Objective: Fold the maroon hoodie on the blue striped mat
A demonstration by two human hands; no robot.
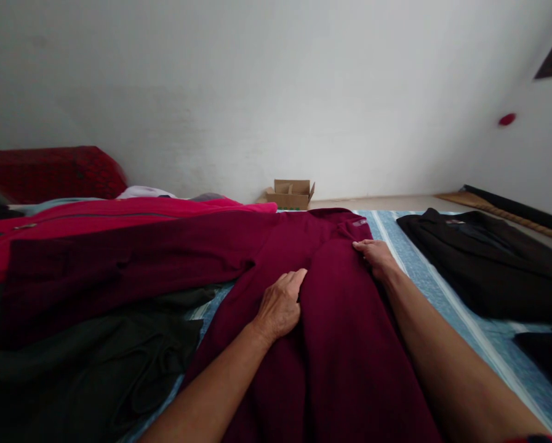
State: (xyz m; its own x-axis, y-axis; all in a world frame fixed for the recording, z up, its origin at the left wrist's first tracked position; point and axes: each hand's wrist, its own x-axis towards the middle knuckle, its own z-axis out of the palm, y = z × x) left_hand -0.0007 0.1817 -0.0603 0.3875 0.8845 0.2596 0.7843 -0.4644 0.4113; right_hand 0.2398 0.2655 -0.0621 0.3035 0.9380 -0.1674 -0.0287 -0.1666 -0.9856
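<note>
Both my forearms reach forward, wrists nearly straight. Left hand [280, 304]: mid-garment, fingers curled, gripping a fold of the maroon garment [349, 332]. Right hand [375, 255]: farther out near the collar, fingertips pinching its edge. Garment's on the blue striped sheet [446, 301], sleeve overlapping the pink garment [119, 209].
</note>
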